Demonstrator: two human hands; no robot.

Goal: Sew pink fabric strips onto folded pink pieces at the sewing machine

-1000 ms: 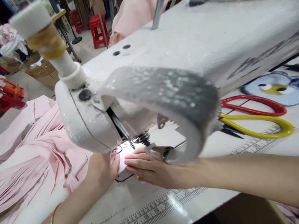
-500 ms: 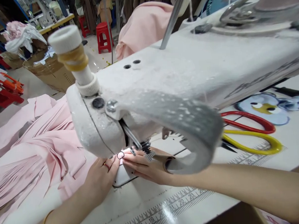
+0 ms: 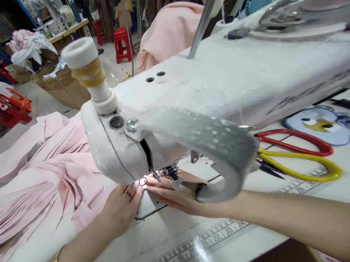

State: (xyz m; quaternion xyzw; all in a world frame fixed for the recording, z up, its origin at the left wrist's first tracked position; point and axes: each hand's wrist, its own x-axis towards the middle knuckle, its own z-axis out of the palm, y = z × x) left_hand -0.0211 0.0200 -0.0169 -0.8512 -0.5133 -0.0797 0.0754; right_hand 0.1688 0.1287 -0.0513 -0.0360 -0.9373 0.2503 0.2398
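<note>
A pale-pink piece of thin cloth (image 3: 144,186), mostly hidden, lies beneath the head of a white metal sewing machine (image 3: 173,84). The left hand (image 3: 120,205) and right hand (image 3: 180,198) flank it, fingers outstretched; whether either pinches it cannot be told. Long pink fabric strips (image 3: 57,171) and red-and-yellow-handled scissors (image 3: 292,154) lie on the white table (image 3: 145,240).
</note>
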